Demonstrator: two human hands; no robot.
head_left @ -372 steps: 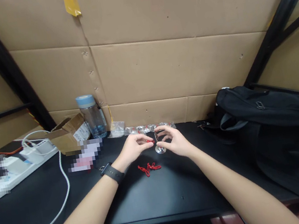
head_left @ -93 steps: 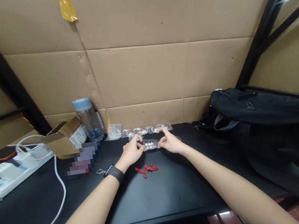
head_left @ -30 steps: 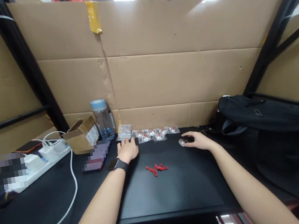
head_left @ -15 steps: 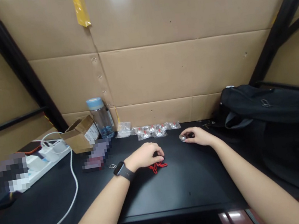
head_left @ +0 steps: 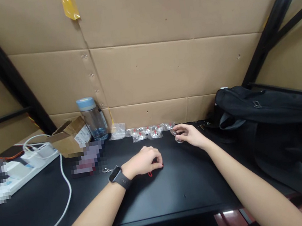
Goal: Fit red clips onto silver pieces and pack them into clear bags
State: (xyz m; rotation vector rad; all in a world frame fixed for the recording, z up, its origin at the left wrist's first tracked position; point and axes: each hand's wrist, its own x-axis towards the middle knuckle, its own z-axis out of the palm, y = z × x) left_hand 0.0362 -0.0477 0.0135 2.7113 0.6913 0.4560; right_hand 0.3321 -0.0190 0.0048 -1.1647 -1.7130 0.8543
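Observation:
My left hand (head_left: 147, 160), with a dark watch (head_left: 119, 177) on its wrist, rests low over the black table. Its fingers are curled down onto a red cord (head_left: 150, 174), most of which the hand hides. Farther right, my right hand (head_left: 190, 136) pinches a shiny round metal disc (head_left: 173, 132) between thumb and fingers. A second shiny round piece (head_left: 179, 139) shows just below, by the thumb; I cannot tell whether the two are joined. Several clear packets (head_left: 154, 133) holding silvery round things with red bits lie behind, close to the right fingertips.
Leftward stand a blue-lidded bottle (head_left: 92, 120), an open cardboard box (head_left: 70, 139), a blurred phone-like object (head_left: 88, 159) and a white power strip (head_left: 42, 157) with its cable (head_left: 68, 187). A black backpack (head_left: 272, 120) fills the right side. Cardboard (head_left: 161, 69) walls the back.
The view has shifted slightly right. My left fingers have come down over the red cord, covering more of it. At my right hand, two round shiny pieces now show instead of one.

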